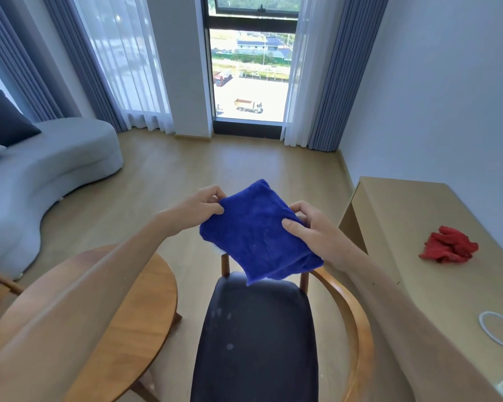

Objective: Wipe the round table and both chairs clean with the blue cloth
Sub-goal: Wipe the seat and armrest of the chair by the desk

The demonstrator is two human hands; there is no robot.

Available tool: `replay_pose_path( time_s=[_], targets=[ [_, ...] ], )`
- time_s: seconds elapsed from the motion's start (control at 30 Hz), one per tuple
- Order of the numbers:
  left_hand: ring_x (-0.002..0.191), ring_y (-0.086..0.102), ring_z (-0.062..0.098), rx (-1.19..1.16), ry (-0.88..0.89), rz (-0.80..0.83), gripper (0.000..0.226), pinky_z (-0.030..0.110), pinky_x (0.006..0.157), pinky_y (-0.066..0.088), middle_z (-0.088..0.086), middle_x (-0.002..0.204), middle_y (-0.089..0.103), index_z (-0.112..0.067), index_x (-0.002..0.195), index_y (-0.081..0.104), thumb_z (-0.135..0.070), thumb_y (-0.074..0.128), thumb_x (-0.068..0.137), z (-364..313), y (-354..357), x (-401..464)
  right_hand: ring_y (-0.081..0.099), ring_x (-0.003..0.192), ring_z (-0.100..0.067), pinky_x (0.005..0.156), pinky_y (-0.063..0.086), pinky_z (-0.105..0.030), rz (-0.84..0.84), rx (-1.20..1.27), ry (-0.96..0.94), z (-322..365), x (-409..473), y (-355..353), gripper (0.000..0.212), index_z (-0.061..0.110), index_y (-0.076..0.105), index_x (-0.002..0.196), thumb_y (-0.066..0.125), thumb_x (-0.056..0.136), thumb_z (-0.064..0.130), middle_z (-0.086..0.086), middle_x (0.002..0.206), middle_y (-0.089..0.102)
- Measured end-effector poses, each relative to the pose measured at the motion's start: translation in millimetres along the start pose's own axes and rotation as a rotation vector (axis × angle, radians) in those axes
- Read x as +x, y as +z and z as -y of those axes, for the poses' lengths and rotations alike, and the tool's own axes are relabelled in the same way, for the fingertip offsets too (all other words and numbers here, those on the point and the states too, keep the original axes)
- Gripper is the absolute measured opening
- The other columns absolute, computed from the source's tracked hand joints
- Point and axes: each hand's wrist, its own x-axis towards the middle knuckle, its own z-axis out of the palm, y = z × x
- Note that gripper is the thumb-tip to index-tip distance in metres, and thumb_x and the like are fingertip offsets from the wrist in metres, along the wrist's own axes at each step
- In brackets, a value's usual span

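Two hands: left hand, right hand. One blue cloth, one red cloth, one round table, one dark-seated chair, one desk, one sofa.

chair seat cropped below, round table half hidden

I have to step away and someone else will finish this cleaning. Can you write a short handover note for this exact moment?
Left hand and right hand: both pinch the folded blue terry cloth, held in the air above the chair.
Wooden armchair with dark padded seat: directly below, pale specks on the seat, so probably not wiped yet.
Round wooden table: on the left, partly hidden by the left forearm.
Second chair: only a wooden piece shows at the far left edge.
Done: cannot be confirmed from this view.
Left: wipe the seat and arms, then check the table and the other chair.
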Motion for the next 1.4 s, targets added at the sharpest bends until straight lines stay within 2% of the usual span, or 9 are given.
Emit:
replay_pose_path(
  time_s=[0.27,0.43,0.53,0.67,0.77,0.87,0.93,1.03,1.4],
  targets=[
    [0.095,0.054,0.014,0.235,0.073,-0.243,0.024,0.025,0.077,0.043,-0.004,0.108,0.055,-0.020,0.111,0.052,-0.028,0.060,0.090,9,34,13,0.064,0.095,-0.017,0.086,0.055,-0.034,0.093,-0.195,-0.079,28,16,5,0.031,0.016,0.057,0.122,0.061,0.092,0.015,-0.002,0.106,0.067],
    [0.110,0.060,0.014,-0.192,-0.025,0.298,0.067,0.034,0.094,0.051,-0.002,0.121,0.058,-0.025,0.123,0.047,-0.035,0.077,0.064,5,52,-4,0.065,0.087,-0.013,0.082,0.054,-0.033,0.039,-0.344,-0.139,32,23,7,0.017,0.016,0.060,0.104,0.066,0.088,0.015,0.003,0.091,0.070],
    [0.113,0.060,0.010,-0.310,0.142,0.390,0.074,0.030,0.090,0.053,-0.009,0.124,0.060,-0.036,0.133,0.040,-0.019,0.081,0.074,7,69,-7,0.064,0.087,-0.011,0.079,0.053,-0.028,0.067,-0.385,-0.206,33,26,8,0.014,0.017,0.060,0.104,0.063,0.090,0.016,0.003,0.092,0.070],
    [0.100,0.065,0.014,-0.337,0.228,0.078,0.064,0.036,0.081,0.057,-0.006,0.110,0.066,-0.036,0.119,0.051,-0.013,0.081,0.067,3,82,-4,0.064,0.088,-0.010,0.077,0.051,-0.025,0.053,-0.302,-0.255,30,30,5,0.015,0.022,0.062,0.107,0.059,0.093,0.017,0.008,0.095,0.069],
    [0.097,0.065,0.021,-0.315,0.166,-0.053,0.056,0.046,0.087,0.055,-0.001,0.104,0.069,-0.030,0.113,0.057,-0.024,0.077,0.061,0,79,1,0.058,0.091,-0.004,0.079,0.048,-0.024,-0.168,-0.301,-0.306,21,32,1,0.022,0.028,0.061,0.116,0.060,0.094,0.025,0.014,0.101,0.064],
    [0.096,0.067,0.021,-0.422,0.147,-0.027,0.052,0.045,0.086,0.056,-0.002,0.103,0.070,-0.027,0.111,0.059,-0.019,0.077,0.064,-1,74,0,0.055,0.108,-0.004,0.085,0.048,-0.019,-0.289,-0.025,-0.143,5,24,-1,0.058,0.029,0.044,0.136,0.062,0.085,0.048,0.009,0.124,0.056],
    [0.095,0.068,0.020,-0.517,0.111,-0.049,0.053,0.042,0.083,0.058,-0.001,0.103,0.071,-0.026,0.111,0.059,-0.016,0.078,0.062,-1,73,1,0.056,0.118,-0.011,0.091,0.051,-0.025,-0.111,0.326,0.030,-11,13,8,0.080,0.028,0.030,0.146,0.067,0.079,0.051,0.003,0.137,0.052],
    [0.097,0.068,0.025,-0.674,0.017,-0.043,0.054,0.042,0.079,0.059,0.004,0.105,0.071,-0.020,0.112,0.059,-0.010,0.080,0.063,2,76,6,0.061,0.117,-0.024,0.096,0.052,-0.043,0.102,0.581,0.107,-33,4,30,0.073,0.018,0.039,0.141,0.074,0.078,0.030,-0.006,0.131,0.060],
    [0.101,0.068,0.022,-0.811,-0.208,0.103,0.054,0.039,0.082,0.058,0.009,0.115,0.067,-0.010,0.119,0.055,-0.014,0.080,0.072,79,85,13,0.066,0.097,-0.009,0.078,0.055,-0.025,0.036,0.299,0.276,-85,-6,73,0.043,0.035,0.056,0.115,0.071,0.083,0.012,0.014,0.106,0.069]
  ],
)
